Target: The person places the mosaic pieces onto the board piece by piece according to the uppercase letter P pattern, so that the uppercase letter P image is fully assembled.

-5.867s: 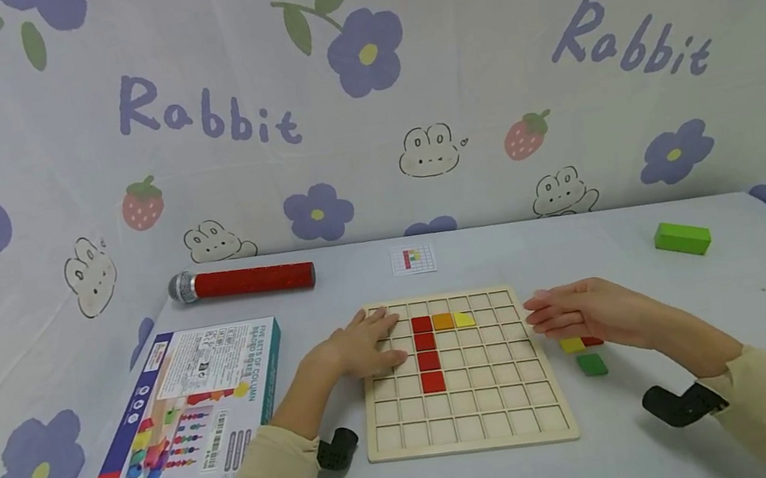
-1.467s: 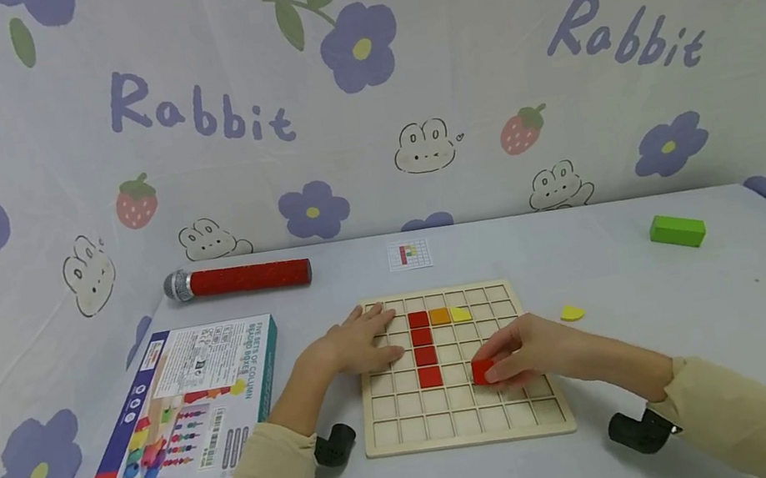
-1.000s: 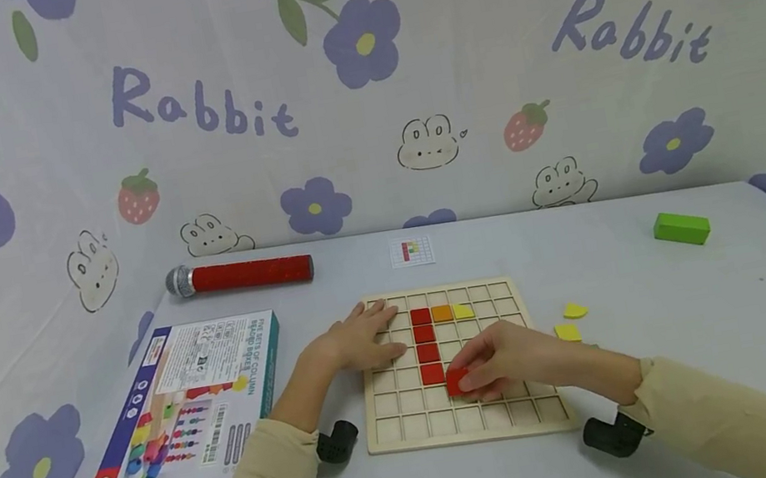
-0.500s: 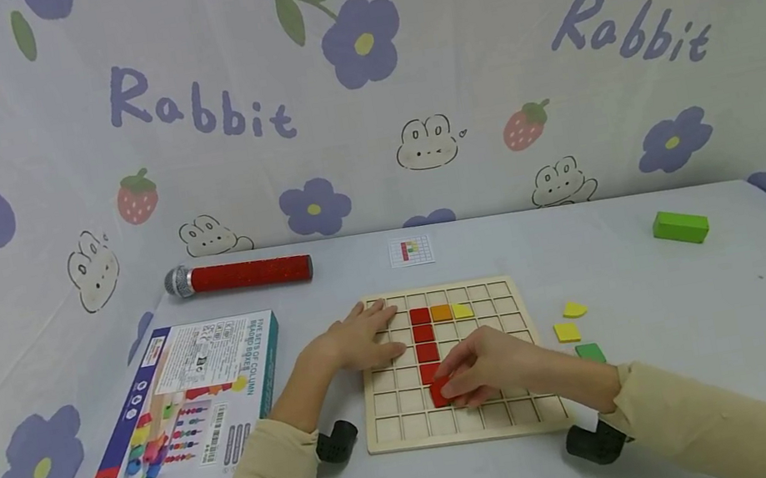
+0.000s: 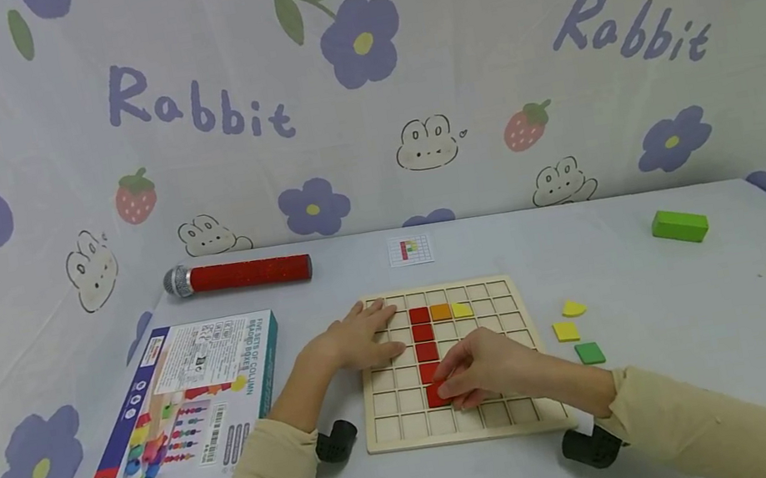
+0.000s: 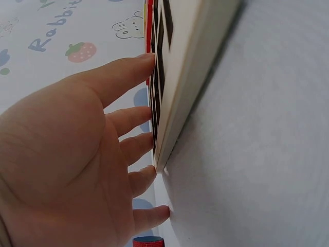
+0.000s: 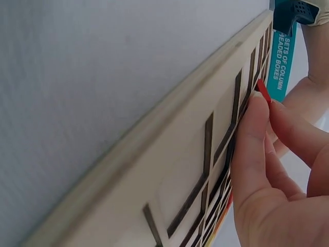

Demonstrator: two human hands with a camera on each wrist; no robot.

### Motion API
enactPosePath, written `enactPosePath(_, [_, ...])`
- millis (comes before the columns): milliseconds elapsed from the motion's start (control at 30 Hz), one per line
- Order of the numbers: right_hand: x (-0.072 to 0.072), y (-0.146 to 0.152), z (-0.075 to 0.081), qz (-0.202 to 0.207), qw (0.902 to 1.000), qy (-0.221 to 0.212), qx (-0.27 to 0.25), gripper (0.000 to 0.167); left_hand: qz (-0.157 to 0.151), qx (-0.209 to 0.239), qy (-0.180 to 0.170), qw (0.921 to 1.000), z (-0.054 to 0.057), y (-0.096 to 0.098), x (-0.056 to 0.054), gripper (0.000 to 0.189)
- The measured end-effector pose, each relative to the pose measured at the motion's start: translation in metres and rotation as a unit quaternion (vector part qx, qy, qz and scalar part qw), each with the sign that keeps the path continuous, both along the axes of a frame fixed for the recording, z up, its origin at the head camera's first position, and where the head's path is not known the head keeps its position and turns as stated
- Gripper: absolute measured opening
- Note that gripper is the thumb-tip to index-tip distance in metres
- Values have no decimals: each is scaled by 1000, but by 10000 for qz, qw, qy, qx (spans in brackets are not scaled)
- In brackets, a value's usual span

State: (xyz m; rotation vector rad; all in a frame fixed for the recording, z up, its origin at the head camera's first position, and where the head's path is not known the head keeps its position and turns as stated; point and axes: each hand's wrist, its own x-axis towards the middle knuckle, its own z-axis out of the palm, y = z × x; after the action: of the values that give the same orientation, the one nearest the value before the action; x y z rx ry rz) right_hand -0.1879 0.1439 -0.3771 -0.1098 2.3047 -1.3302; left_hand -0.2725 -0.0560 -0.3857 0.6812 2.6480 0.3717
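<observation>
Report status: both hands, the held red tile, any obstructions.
Right hand pinching red tile, near end of red column. Left hand on left edge of board. Green tile, yellow pieces right of board, not in the way.

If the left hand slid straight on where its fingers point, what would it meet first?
Probably the red tiles: the left hand has its thumb near them over the wooden board. Its fingers aim roughly at the printed card beyond; exact direction is unclear.

Left fingers point(image 6: 138, 148) lie spread; right fingers point(image 7: 252, 144) pinch.
</observation>
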Motion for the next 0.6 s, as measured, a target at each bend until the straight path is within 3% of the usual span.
enactPosePath(433, [0,0,0,83,9996,199,186,14,-17,77,-20,10000,4,-1,2,66])
enactPosePath(600, [-3,8,-1,290,9995,22,-134,20,8,112,-34,9999,5,0,3,66])
